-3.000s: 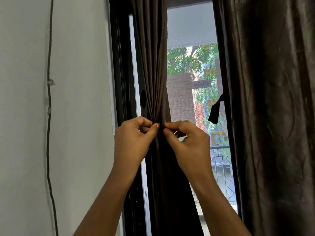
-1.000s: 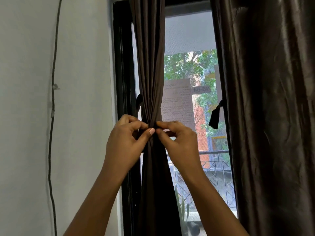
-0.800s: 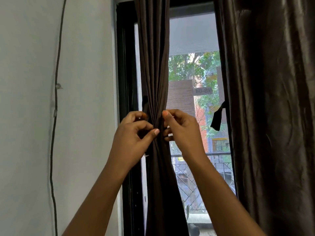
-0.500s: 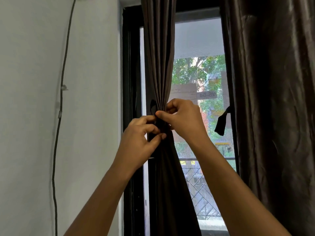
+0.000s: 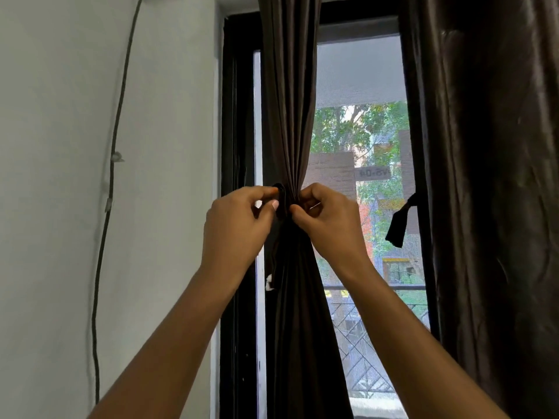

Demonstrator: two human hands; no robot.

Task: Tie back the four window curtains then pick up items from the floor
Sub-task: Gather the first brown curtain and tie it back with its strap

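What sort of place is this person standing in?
Likely a room in a home, perhaps upstairs: a dark curtain hangs at a black-framed window in a plain white wall, with a railing and trees outside.

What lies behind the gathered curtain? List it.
Behind the curtain: the window frame and pane, with trees and a railing outside. Anything straight behind the fabric is covered; the left hand and right hand cover most of the tie.

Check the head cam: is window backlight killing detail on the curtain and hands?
Head view: backlit; the window pane reads bright, the gathered curtain keeps folds above the hands but goes near-black below. Left hand and right hand, at the tieback, are sharp, evenly lit. Wall cable curves, possibly lens distortion.
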